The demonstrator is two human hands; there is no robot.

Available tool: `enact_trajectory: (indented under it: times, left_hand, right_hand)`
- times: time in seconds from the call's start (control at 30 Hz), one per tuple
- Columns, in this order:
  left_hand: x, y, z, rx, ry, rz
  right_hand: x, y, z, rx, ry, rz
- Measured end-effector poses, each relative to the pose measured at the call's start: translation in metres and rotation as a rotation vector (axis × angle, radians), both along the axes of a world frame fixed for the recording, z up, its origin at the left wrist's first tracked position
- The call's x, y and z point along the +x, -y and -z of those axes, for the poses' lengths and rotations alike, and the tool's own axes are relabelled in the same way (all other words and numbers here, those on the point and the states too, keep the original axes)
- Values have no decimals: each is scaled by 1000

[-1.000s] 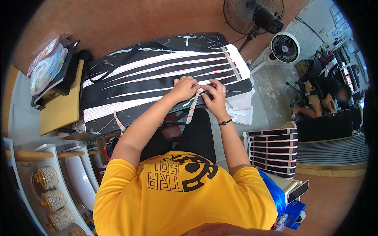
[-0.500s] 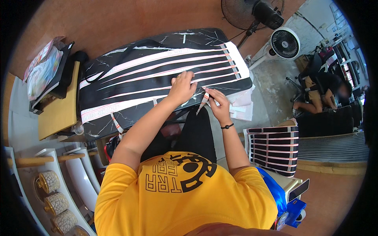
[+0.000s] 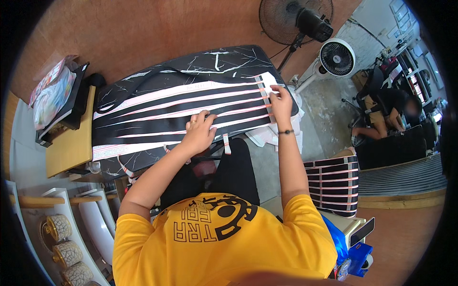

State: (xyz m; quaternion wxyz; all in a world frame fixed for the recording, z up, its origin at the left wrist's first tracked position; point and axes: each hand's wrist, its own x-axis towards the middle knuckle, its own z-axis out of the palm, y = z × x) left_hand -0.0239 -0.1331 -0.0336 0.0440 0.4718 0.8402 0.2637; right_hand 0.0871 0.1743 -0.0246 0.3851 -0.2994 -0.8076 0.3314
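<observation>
The left hand point(image 3: 199, 133) lies over the near half of the table point(image 3: 245, 59), fingers bent and thumb apart, resting loosely on the black strips point(image 3: 151, 126) without a clenched grip. The right hand point(image 3: 281, 102) is at the table's right end, thumb and fingers brought close together over the edge of a white sheet point(image 3: 267, 78); whether it pinches anything, I cannot tell. The black strips run lengthwise along the middle of the table, with white, pink-lined paper between them. Behind them, a black strap point(image 3: 179, 75) curves along the table's far side. A short striped paper strip point(image 3: 227, 144) hangs at the table's near edge, between the hands.

Loose papers point(image 3: 267, 137) show below the table's right end. Beyond that end stand a black fan point(image 3: 315, 26) and a white fan point(image 3: 338, 57). Well to the right of the table a seated person point(image 3: 389, 112) bends forward. Nearer, right of the table, is another striped piece point(image 3: 332, 183). Left of the table are a wooden board point(image 3: 71, 131) and a plastic bag point(image 3: 53, 97).
</observation>
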Motion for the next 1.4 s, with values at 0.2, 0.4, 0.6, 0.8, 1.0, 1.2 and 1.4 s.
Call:
enact_trajectory:
  times: [0.2,0.4,0.6,0.8,1.0,1.2,1.4]
  left_hand:
    - [21,3,-2,6,-28,-28]
    - [12,-2,-18,-82,38,11]
    - [-32,-72,-44,0,-42,114]
    - [-79,-184,-37,-13,-18,140]
    - [-112,-256,-8,1,89,171]
    - [-126,-290,-13,-172,262,223]
    - [-131,-293,-30,-317,336,277]
  right_hand:
    - [-74,-15,11,98,471,288]
    - [-82,8,16,72,396,376]
    - [-91,-4,3,-144,467,411]
    - [-96,-15,5,-254,507,362]
    - [-94,-6,23,-115,281,350]
    - [-94,-3,28,-113,144,374]
    - [-96,-4,29,-65,150,415]
